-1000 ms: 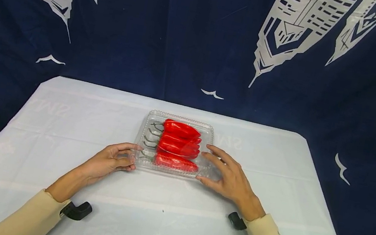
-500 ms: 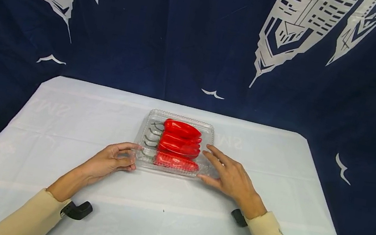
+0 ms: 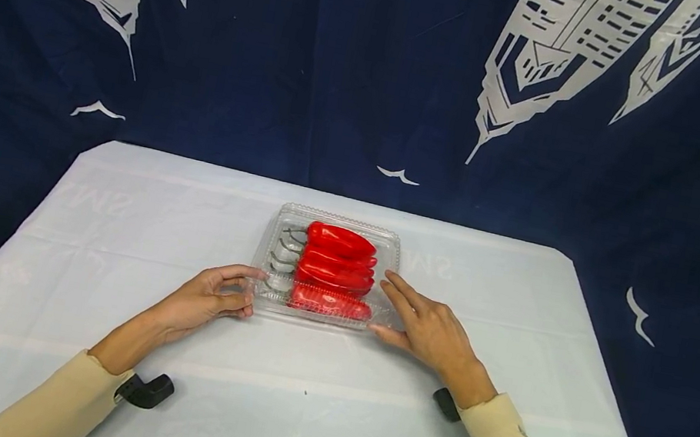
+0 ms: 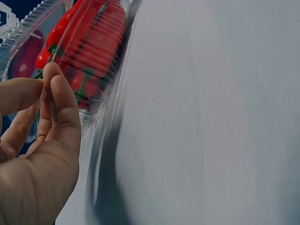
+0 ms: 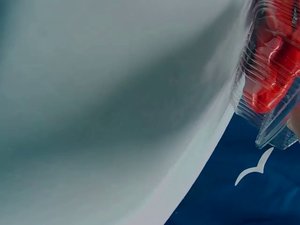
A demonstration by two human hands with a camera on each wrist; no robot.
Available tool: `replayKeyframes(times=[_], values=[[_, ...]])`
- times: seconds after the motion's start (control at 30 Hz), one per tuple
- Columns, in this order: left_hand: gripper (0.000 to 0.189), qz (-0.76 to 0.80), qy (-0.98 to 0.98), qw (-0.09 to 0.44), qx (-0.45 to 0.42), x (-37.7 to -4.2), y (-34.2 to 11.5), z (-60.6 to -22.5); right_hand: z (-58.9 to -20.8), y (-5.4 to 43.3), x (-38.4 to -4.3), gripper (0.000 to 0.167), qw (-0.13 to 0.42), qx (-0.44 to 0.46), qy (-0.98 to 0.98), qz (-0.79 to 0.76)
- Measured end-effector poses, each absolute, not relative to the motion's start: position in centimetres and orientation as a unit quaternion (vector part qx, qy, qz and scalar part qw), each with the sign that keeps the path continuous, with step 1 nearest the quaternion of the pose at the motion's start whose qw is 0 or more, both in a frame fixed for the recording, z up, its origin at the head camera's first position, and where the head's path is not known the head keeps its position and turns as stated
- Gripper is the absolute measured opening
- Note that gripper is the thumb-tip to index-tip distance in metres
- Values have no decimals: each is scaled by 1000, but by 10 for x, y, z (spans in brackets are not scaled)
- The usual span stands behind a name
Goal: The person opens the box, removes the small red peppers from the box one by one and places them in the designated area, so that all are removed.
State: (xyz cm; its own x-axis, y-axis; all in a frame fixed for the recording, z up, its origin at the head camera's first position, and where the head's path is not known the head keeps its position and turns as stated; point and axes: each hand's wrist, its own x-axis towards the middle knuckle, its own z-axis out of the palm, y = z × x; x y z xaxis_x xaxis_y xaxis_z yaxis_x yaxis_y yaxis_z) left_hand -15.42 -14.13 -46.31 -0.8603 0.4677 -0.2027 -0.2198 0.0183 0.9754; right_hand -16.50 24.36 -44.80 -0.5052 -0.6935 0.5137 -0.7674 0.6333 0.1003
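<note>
A clear plastic clamshell box [image 3: 388, 253] lies toward the back middle of the white table, its ribbed walls showing in both wrist views. Several long red peppers [image 3: 334, 276] sit side by side inside, their green stems pointing left. My left hand [image 3: 205, 300] is at the box's front left corner. In the left wrist view its thumb and fingers pinch the box's thin plastic edge. At the right side my right hand [image 3: 432, 331] has its fingers spread and lightly bent, fingertips right at the box's edge and thumb near the front corner. Only a sliver of it shows in the right wrist view.
The box stands on a white cloth-covered table [image 3: 299, 428]. Behind the table hangs a dark blue curtain [image 3: 242, 74] with white building and bird prints. A black wrist camera [image 3: 147, 391] is strapped under the left sleeve, another black device [image 3: 447, 405] under the right.
The right forearm and wrist have shifted very slightly right and up, the fingers staying by the box's edge. The left hand keeps its grip, and the box stays in place.
</note>
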Motion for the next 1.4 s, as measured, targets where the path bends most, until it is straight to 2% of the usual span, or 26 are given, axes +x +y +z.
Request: replayKeyframes(times=[0.2,0.37,0.73,0.97,1.1,1.4], values=[[50,691,673,249,89,-155,-139,-462,-453,244,-162,70,254,396,-873,132],[49,691,674,249,86,-154,-139,-462,-453,243,-163,80,235,369,-886,155],[50,689,674,255,83,-155,-140,-461,-452,240,-164,94,131,310,-920,199],[54,698,663,256,85,-154,-140,-461,-442,240,-166,88,88,299,-932,184],[54,699,663,255,88,-154,-140,-461,-440,239,-167,86,90,309,-936,143],[51,696,663,253,106,-154,-141,-461,-438,239,-166,82,146,366,-918,43]])
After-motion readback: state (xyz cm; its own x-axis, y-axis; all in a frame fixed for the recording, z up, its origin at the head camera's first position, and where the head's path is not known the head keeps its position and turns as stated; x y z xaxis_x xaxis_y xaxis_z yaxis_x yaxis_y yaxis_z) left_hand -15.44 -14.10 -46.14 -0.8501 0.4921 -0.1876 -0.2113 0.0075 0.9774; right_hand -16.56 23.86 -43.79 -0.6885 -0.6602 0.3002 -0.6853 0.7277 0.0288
